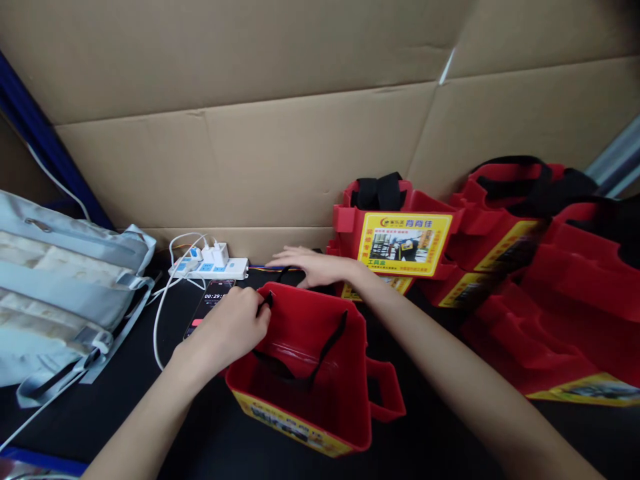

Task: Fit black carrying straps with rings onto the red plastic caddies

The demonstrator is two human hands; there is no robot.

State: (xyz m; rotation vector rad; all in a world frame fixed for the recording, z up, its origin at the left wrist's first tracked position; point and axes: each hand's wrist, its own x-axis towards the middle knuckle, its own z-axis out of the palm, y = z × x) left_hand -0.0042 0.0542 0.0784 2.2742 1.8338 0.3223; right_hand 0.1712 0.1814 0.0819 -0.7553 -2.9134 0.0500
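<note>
A red plastic tool box (pixel 320 333) with a yellow printed label stands on the black surface in front of me, its open top facing up. My left hand (pixel 243 320) is closed at its far left corner, pinching a black strap (pixel 264 302) by the rim. My right hand (pixel 313 267) reaches behind the far wall, its fingers stretched out to the left; a black strap loop lies close under them. Another stretch of strap hangs inside the box. What the right fingertips touch is hard to make out.
Several more red tool boxes (pixel 395 243) with black straps stand at the right. A phone (pixel 210 300) showing a timer lies left of the box, near a white power strip (pixel 225 268) with cables. A pale backpack (pixel 65 287) sits at far left; a cardboard wall (pixel 300 147) rises behind.
</note>
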